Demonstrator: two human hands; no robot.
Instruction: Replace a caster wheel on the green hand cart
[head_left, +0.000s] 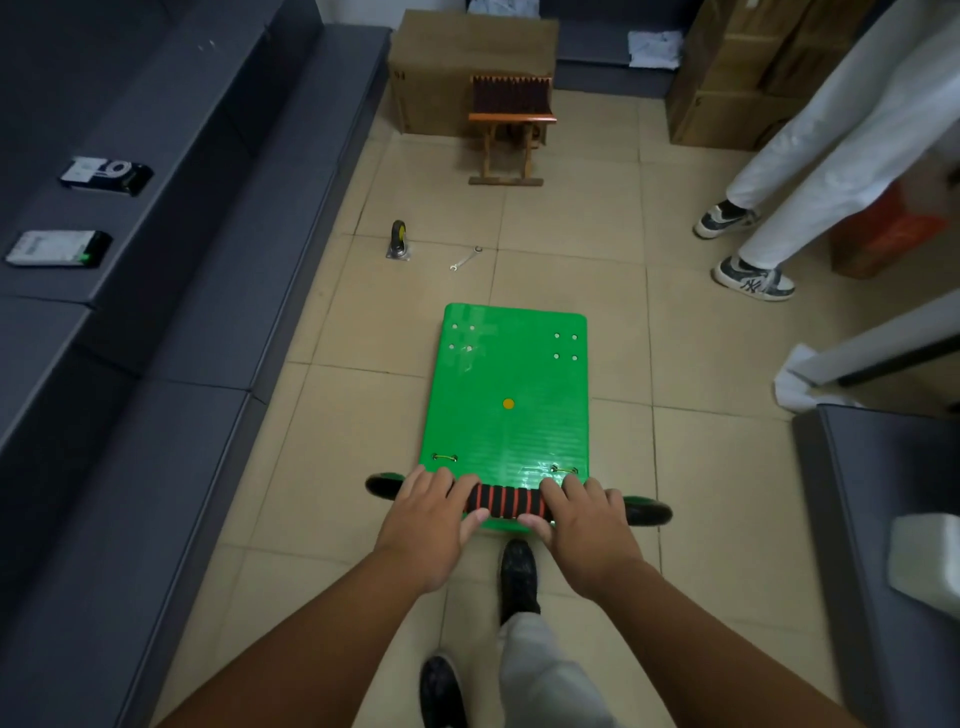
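Grip: left hand (431, 525), right hand (587, 525) on handle (506, 501); caster wheel (399, 240) ahead.

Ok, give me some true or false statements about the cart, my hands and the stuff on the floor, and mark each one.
1. Both the left hand and the right hand grip the striped handle of the green cart. True.
2. The loose caster wheel lies on the cart's deck. False: it stands on the floor tiles beyond the cart.
3. A wrench lies on the floor near the caster wheel, apart from it. True.
4. The wooden stool stands on the cart. False: it stands on the floor in front of a cardboard box.
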